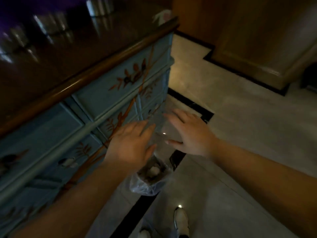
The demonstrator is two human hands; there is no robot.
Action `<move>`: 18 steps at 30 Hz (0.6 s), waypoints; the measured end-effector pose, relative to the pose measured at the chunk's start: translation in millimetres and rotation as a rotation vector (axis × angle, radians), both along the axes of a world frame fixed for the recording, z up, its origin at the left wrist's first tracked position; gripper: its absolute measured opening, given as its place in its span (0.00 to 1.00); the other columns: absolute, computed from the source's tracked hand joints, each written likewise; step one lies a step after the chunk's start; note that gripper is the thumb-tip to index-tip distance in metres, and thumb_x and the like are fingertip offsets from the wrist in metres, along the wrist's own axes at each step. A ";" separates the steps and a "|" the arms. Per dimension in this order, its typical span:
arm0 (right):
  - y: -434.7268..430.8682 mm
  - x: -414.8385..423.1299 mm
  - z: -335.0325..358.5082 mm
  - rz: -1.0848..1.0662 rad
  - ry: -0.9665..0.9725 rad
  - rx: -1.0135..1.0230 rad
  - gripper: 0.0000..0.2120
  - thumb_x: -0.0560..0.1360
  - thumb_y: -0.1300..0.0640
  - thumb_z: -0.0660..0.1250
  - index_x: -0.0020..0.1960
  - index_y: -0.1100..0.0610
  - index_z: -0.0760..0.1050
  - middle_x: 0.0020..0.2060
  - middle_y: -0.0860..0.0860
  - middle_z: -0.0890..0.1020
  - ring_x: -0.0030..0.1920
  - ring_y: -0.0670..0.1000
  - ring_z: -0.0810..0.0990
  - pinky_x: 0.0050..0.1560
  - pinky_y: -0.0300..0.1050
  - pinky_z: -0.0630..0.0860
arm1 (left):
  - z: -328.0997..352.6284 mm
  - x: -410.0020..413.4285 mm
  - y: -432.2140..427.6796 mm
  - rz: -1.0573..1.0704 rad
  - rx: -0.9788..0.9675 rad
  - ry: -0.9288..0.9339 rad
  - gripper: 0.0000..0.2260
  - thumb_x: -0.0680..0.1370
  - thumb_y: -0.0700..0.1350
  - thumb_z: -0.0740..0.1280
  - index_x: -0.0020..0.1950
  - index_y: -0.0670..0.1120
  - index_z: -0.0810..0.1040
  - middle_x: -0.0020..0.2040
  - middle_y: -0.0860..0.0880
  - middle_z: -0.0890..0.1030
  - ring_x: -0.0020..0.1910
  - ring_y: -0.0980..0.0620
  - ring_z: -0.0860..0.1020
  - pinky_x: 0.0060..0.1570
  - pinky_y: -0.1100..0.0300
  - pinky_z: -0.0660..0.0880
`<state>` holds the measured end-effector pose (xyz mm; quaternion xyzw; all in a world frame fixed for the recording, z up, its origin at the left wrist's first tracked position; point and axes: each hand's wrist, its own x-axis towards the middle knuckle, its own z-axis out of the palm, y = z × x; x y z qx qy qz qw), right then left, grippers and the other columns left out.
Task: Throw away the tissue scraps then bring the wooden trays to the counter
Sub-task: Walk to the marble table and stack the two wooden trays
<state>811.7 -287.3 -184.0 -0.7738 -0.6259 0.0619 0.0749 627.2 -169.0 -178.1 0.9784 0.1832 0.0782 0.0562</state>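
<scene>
A small bin lined with a clear plastic bag (pixel 145 188) stands on the floor beside a blue painted cabinet. White tissue scraps (pixel 153 170) lie inside it. My left hand (pixel 132 145) and my right hand (pixel 190 133) hover side by side above the bin, fingers spread and palms down, holding nothing. Between the hands a clear sheet of plastic (pixel 163 127) shows faintly. No wooden tray is in view.
The blue cabinet (pixel 96 103) with painted branches and birds has a dark glossy wooden top (pixel 51 54). Pale tiled floor (pixel 248 121) with black border strips spreads to the right. A wooden plinth (pixel 257 45) rises at the upper right. My white shoes (pixel 181 219) stand below.
</scene>
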 end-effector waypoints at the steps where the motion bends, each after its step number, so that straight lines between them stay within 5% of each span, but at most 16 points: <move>1: -22.6 -6.4 17.7 -0.058 -0.016 -0.006 0.40 0.72 0.37 0.66 0.77 0.51 0.55 0.75 0.58 0.63 0.72 0.60 0.64 0.68 0.58 0.66 | 16.6 -0.6 -12.6 -0.056 -0.009 -0.019 0.25 0.74 0.55 0.63 0.67 0.43 0.71 0.63 0.40 0.77 0.60 0.39 0.75 0.58 0.45 0.74; 18: -332.8 -107.8 88.8 -0.957 -0.029 -0.038 0.40 0.72 0.36 0.65 0.77 0.49 0.54 0.77 0.56 0.60 0.74 0.58 0.62 0.70 0.56 0.64 | 110.2 65.8 -221.5 -0.889 0.133 -0.092 0.26 0.73 0.55 0.67 0.66 0.42 0.72 0.62 0.40 0.77 0.58 0.41 0.77 0.57 0.46 0.74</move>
